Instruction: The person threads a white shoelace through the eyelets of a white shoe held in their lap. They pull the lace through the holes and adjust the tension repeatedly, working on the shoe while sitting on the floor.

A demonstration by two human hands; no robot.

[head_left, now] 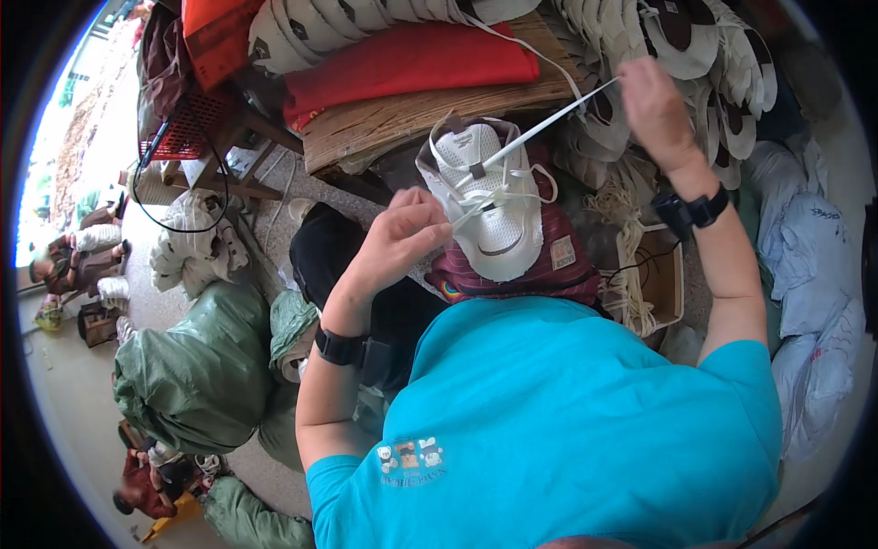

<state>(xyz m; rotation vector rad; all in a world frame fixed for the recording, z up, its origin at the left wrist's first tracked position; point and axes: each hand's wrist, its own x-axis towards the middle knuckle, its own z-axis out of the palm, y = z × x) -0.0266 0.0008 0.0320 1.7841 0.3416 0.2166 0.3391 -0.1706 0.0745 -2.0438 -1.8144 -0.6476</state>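
A white shoe upper [501, 245] with a dark collar lining lies over my lap on a striped maroon cloth [476, 280]. A white shoelace [541, 126] runs through it. My right hand [657, 114], raised to the far right, is closed on the lace and draws it into a taut slanting line. Low at the left edge of the upper is my left hand [407, 233]. Its fingers are pinched together on another stretch of the lace; the fingertips are partly hidden. Loose loops of lace lie across the middle of the upper.
Ahead stands a wooden bench [402, 117] bearing red cloth [412, 69] and a row of stacked shoe uppers [347, 27]. More uppers [722, 64] hang at far right. A bin [663, 274] with bundled laces [631, 265] sits right; green sacks [197, 375] lie left.
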